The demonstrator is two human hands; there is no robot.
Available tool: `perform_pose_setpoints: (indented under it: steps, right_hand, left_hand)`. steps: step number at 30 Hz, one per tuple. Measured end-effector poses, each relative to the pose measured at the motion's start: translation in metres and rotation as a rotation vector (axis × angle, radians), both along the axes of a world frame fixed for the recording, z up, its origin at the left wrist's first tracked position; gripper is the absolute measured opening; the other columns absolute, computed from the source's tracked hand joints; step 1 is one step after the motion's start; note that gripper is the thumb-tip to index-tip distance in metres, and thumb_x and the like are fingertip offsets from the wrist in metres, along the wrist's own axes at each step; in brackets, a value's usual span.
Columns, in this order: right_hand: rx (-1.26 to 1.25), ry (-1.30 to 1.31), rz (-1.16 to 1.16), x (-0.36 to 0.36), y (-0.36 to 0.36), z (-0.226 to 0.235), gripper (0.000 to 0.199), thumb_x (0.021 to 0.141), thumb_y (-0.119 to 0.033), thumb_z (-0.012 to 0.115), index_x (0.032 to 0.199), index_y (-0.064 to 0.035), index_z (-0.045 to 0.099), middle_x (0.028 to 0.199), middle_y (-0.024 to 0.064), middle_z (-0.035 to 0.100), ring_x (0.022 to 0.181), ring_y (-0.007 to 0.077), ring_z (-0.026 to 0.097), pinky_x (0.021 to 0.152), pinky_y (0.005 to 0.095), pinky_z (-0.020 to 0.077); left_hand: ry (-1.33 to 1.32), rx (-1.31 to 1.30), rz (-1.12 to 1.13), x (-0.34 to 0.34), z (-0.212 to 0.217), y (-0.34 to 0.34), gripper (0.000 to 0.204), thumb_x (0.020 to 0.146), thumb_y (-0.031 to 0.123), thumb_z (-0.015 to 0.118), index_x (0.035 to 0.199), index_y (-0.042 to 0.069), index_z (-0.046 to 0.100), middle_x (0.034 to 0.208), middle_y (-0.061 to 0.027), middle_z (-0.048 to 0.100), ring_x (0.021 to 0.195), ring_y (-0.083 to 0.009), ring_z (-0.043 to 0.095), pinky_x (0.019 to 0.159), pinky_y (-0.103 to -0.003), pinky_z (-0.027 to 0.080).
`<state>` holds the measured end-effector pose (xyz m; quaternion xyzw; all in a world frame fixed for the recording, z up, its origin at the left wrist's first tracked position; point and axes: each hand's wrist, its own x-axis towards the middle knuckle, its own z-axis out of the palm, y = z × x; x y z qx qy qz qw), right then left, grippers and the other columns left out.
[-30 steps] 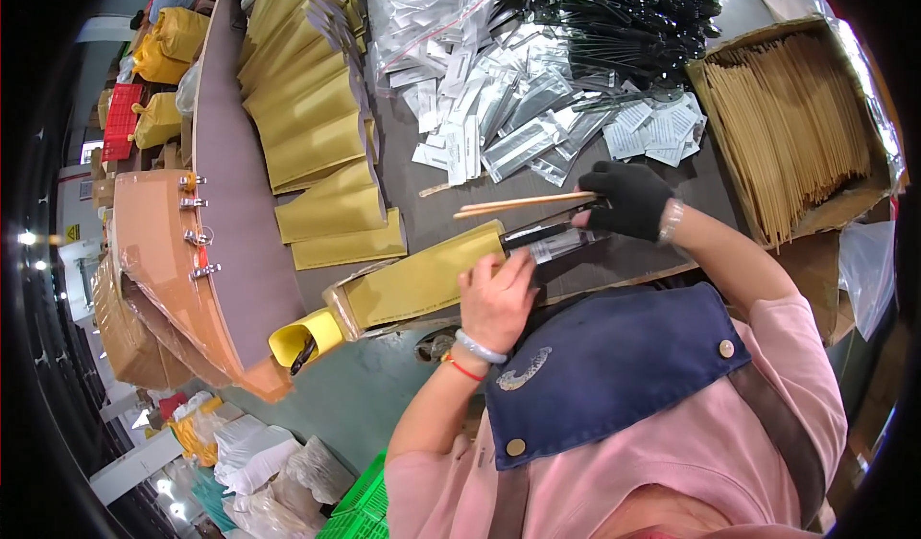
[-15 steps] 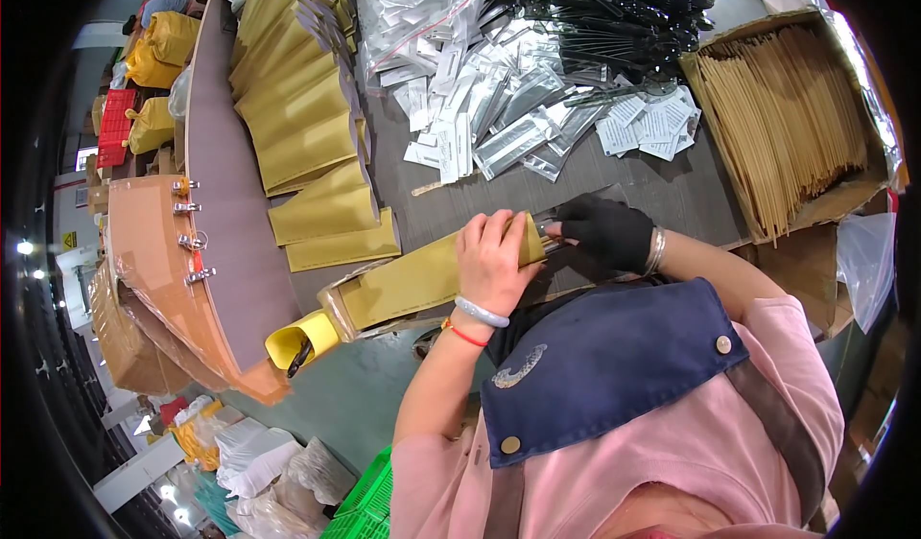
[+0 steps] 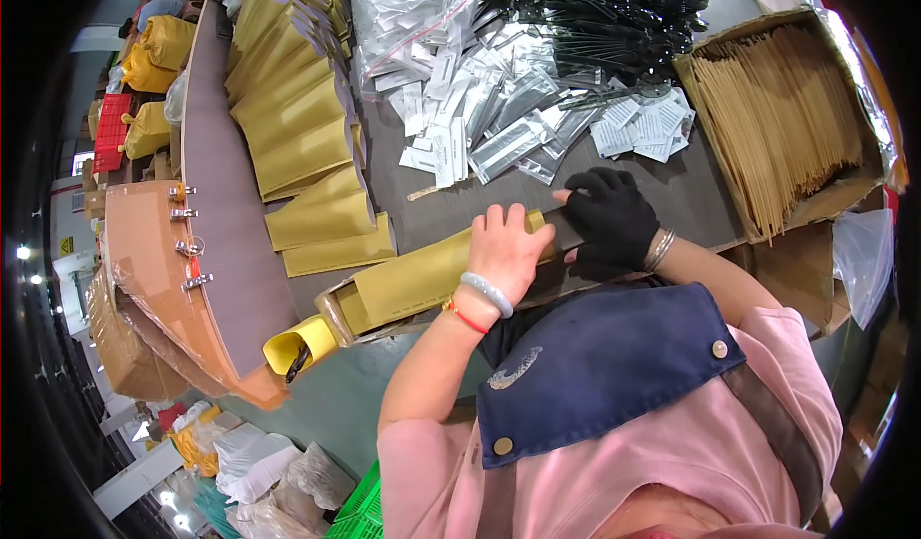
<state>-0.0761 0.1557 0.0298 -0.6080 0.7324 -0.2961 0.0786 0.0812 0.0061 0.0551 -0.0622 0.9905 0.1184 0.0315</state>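
Note:
My left hand (image 3: 503, 253) lies over a long gold paper sleeve (image 3: 413, 284) near its right end, fingers curled over the far edge and thumb on the near side. The sleeve rests on a shallow cardboard tray (image 3: 335, 318) along the table's near edge. At the sleeve's right end is my right hand (image 3: 611, 221), in a black glove with bare fingertips. Its thumb and forefinger are apart, with nothing visible between them. Beyond my hands lie silver flat packets (image 3: 513, 136) and small printed white cards (image 3: 645, 128).
Overlapping gold sleeves (image 3: 297, 146) line the left side. Black long-handled utensils (image 3: 624, 21) are heaped at the back. An open carton (image 3: 739, 215) of thin wooden sticks (image 3: 779, 122) stands right. A yellow holder (image 3: 299, 344) sits at the front-left edge, near clips (image 3: 197, 280) on a cardboard panel.
My right hand has opened and shifted slightly up from the sleeve's right end, where its fingers were pinched at the opening. My left hand has slid slightly right along the sleeve.

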Motion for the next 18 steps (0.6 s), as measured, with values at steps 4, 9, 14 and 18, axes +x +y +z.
perform_pose_setpoints:
  steps: [4,9,14,18]
  right_hand:
    - [0.229,0.033,0.069,-0.011,0.003,0.013,0.068,0.059,-0.038,0.083,0.115,-0.0095,0.057,0.111,0.0106,0.057,0.11,0.0322,0.051,0.093,0.0448,0.0392]
    - [0.238,0.0,-0.152,-0.041,0.023,0.047,0.065,0.059,-0.033,0.083,0.114,-0.009,0.057,0.111,0.0101,0.057,0.105,0.0309,0.054,0.091,0.0412,0.0409]
    - [0.317,0.058,-0.132,-0.029,0.025,0.052,0.064,0.057,-0.027,0.083,0.113,-0.009,0.057,0.109,0.0094,0.057,0.102,0.03,0.055,0.089,0.0407,0.0409]
    - [0.312,0.128,-0.07,-0.029,0.019,0.059,0.061,0.058,-0.033,0.083,0.109,-0.0092,0.06,0.106,0.0075,0.058,0.1,0.0274,0.057,0.089,0.0398,0.042]
  left_hand:
    - [-0.263,-0.012,-0.03,-0.005,0.045,-0.017,0.04,0.06,0.01,0.071,0.098,0.02,0.063,0.101,-0.0118,0.053,0.094,-0.0313,0.051,0.078,-0.044,0.044]
    - [-0.021,-0.039,0.046,0.045,0.03,-0.099,0.039,0.064,0.011,0.072,0.102,0.015,0.065,0.113,-0.017,0.056,0.106,-0.0355,0.051,0.088,-0.049,0.043]
    - [0.271,0.076,0.656,0.064,-0.031,-0.024,0.075,0.061,0.039,0.084,0.122,0.004,0.058,0.133,-0.0181,0.046,0.123,-0.0406,0.039,0.103,-0.055,0.03]
    - [0.203,0.069,0.8,0.057,-0.046,-0.003,0.087,0.063,0.048,0.082,0.129,0.0,0.052,0.133,-0.0197,0.047,0.126,-0.0395,0.037,0.108,-0.051,0.026]
